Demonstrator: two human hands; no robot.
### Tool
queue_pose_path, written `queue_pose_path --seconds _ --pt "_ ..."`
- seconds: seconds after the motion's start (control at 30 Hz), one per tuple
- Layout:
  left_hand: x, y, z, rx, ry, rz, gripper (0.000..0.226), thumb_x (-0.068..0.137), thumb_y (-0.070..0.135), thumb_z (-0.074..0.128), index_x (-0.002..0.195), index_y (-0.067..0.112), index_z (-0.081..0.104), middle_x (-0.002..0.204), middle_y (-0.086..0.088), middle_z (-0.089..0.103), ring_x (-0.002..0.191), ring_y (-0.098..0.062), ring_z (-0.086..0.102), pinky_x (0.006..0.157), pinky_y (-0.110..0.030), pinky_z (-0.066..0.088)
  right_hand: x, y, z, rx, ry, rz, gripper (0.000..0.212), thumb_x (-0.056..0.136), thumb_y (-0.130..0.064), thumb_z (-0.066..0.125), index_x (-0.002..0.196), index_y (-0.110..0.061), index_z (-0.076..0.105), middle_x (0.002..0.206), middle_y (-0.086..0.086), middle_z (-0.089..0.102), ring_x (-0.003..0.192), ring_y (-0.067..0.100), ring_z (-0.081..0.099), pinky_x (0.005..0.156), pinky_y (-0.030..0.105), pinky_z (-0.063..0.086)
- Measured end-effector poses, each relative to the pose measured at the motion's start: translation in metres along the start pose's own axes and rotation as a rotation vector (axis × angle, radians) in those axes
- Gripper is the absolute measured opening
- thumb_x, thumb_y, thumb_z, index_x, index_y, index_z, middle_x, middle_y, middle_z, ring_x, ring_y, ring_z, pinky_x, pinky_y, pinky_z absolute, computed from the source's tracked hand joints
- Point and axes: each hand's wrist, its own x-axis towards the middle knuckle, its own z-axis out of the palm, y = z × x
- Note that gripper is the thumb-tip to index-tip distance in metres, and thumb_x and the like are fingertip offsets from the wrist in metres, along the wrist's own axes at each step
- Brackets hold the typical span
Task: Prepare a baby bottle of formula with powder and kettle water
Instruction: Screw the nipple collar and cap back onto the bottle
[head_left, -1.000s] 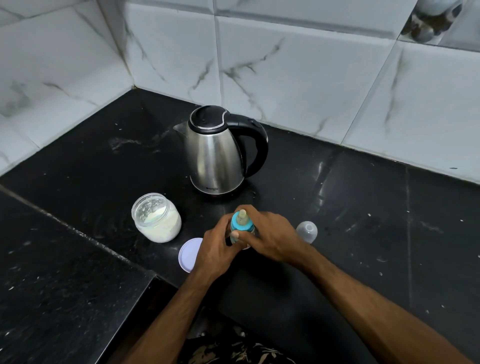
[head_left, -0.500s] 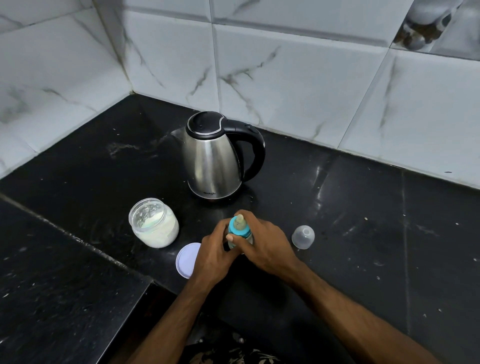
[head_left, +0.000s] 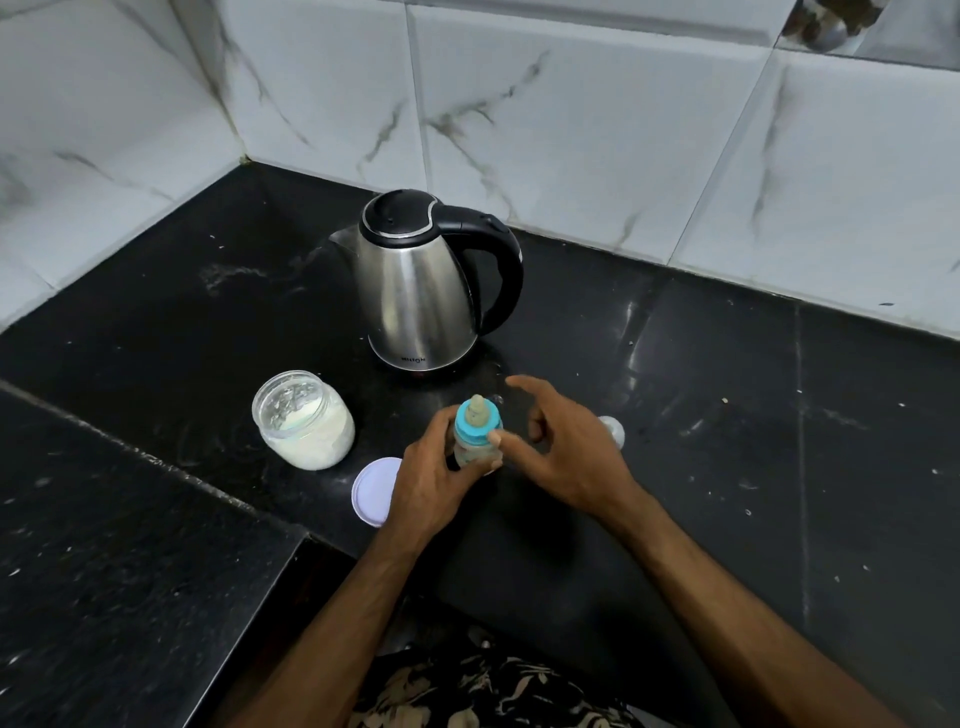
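The baby bottle (head_left: 477, 434) stood upright just in front of the steel kettle (head_left: 423, 283), gripped around its body by the left hand (head_left: 434, 480). The right hand (head_left: 563, 449) hovered beside its blue collar, fingers spread and holding nothing. If that collar was loosely threaded, shaking could leak formula.

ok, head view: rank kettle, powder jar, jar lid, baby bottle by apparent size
1. kettle
2. powder jar
3. baby bottle and jar lid: unsure. The left hand covers part of both, so neither shows in full.
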Motion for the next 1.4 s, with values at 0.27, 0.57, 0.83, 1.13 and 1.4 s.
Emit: queue_pose_path --seconds 0.27,0.57,0.83,1.13,1.4 --pt "0.001 -0.004 0.002 0.043 -0.003 -0.013 0.064 0.076 0.025 0.085 0.129 0.034 0.051 0.119 0.018 0.066 0.113 0.002 0.061 0.096 -0.02 0.049 -0.012 0.048 -0.005 -0.247 0.19 0.225 0.051 0.087 -0.04 0.07 0.133 -0.021 0.056 0.129 0.007 0.052 0.118 0.026 0.049 0.098 0.042 0.044" --pt "0.0 -0.003 0.003 0.049 -0.006 -0.009 0.065 0.076 0.024 0.085 0.126 0.042 0.048 0.118 0.026 0.063 0.113 0.005 0.06 0.095 -0.014 0.046 -0.034 0.065 0.011 -0.076 0.138 0.348 0.063 0.091 -0.018 0.065 0.146 -0.023 0.035 0.143 0.003 0.036 0.123 0.023 0.047 0.101 0.041 0.049" --pt "-0.001 -0.006 0.003 0.057 -0.005 -0.025 0.066 0.077 0.024 0.084 0.13 0.037 0.048 0.122 0.022 0.063 0.116 0.003 0.059 0.099 -0.022 0.049 -0.011 0.026 -0.006 0.227 0.293 0.155 0.054 0.082 -0.025 0.079 0.126 -0.019 0.048 0.125 -0.003 0.05 0.105 0.004 0.053 0.086 0.015 0.047" --pt "-0.003 -0.006 0.005 0.058 0.052 -0.077 0.049 0.077 0.036 0.075 0.121 0.036 0.054 0.105 0.015 0.071 0.097 -0.004 0.069 0.085 -0.043 0.058 0.009 -0.037 0.011 0.211 0.112 -0.195 0.051 0.086 -0.036 0.073 0.129 -0.025 0.049 0.129 -0.008 0.049 0.112 -0.001 0.048 0.092 0.012 0.043" --pt "-0.005 0.0 0.005 0.096 0.046 -0.06 0.044 0.082 0.04 0.07 0.121 0.048 0.05 0.108 0.015 0.07 0.099 -0.006 0.068 0.085 -0.043 0.057 0.01 -0.033 0.027 0.089 0.099 -0.197 0.051 0.09 -0.032 0.069 0.136 -0.02 0.051 0.136 -0.001 0.047 0.118 0.001 0.041 0.098 0.011 0.036"
